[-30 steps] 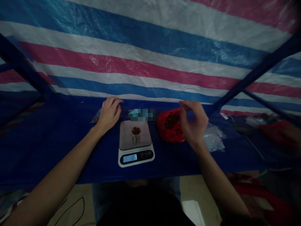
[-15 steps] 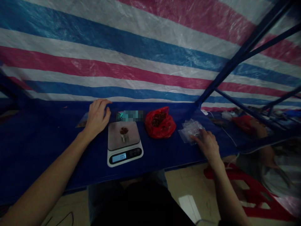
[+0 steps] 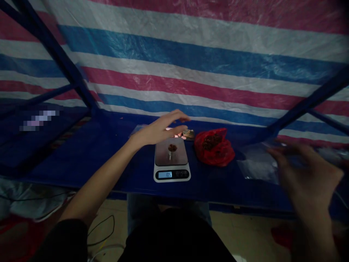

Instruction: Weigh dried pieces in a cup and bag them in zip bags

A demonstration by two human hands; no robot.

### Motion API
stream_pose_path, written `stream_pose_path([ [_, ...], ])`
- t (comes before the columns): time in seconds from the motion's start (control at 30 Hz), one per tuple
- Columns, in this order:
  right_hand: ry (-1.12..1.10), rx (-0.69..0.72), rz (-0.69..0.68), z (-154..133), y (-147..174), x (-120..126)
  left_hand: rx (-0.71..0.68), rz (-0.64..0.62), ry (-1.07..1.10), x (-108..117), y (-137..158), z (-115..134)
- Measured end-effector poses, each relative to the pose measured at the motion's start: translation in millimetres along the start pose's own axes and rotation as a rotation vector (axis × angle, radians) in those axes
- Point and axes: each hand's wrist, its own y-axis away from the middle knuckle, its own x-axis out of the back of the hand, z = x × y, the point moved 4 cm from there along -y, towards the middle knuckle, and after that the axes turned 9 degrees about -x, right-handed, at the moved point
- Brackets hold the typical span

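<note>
A white digital scale (image 3: 171, 175) with a metal plate stands on the blue table, its display reading 105, a decimal point not being clear. On its plate sits a small metal cup (image 3: 171, 154) filled with brown dried bits. My left hand (image 3: 163, 128) hovers over the scale's back edge, fingers apart and holding nothing, partly covering a lit phone screen (image 3: 188, 135). At the right, my right hand (image 3: 308, 171) is smeared by motion, thumb and fingers pinching a clear plastic bag (image 3: 257, 160). Between scale and bag lies an open red plastic bag (image 3: 215, 154) of dark dried pieces.
Another clear bag (image 3: 138, 128) lies partly behind my left forearm. Blue metal frame bars (image 3: 64, 65) rise at both sides, and a striped tarp (image 3: 191, 80) hangs behind the table (image 3: 114, 145). Cables (image 3: 105, 233) run across the floor below.
My view has turned left. My left hand has moved right, from beside the scale to over its back edge. My right hand has risen from the pile with a clear bag. The phone's screen has changed.
</note>
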Motion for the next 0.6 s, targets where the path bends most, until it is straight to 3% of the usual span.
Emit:
stream_pose_path([
  [0.07,-0.156,0.12,0.026,-54.6,-25.3,-3.5,-0.068,-0.082,0.063,3.7,-29.4,28.0],
  [0.13,-0.377,0.278,-0.046,-103.3,-49.8,-19.3,-0.106,-0.059,0.063,10.2,-53.3,44.2],
  [0.2,-0.559,0.376,-0.122,-140.1,-71.6,-40.4,-0.128,0.005,0.053,18.8,-68.8,48.5],
  [0.27,-0.59,0.438,-0.194,-166.6,-87.9,-63.0,-0.136,0.084,0.042,29.8,-75.8,44.2],
  [0.43,-0.534,0.461,-0.131,-194.8,-101.5,-94.4,-0.094,0.231,-0.008,57.3,-71.1,18.6],
  [0.6,-0.33,0.462,-0.207,-195.9,-95.7,-110.9,-0.038,0.211,-0.069,61.9,-62.7,-11.7],
])
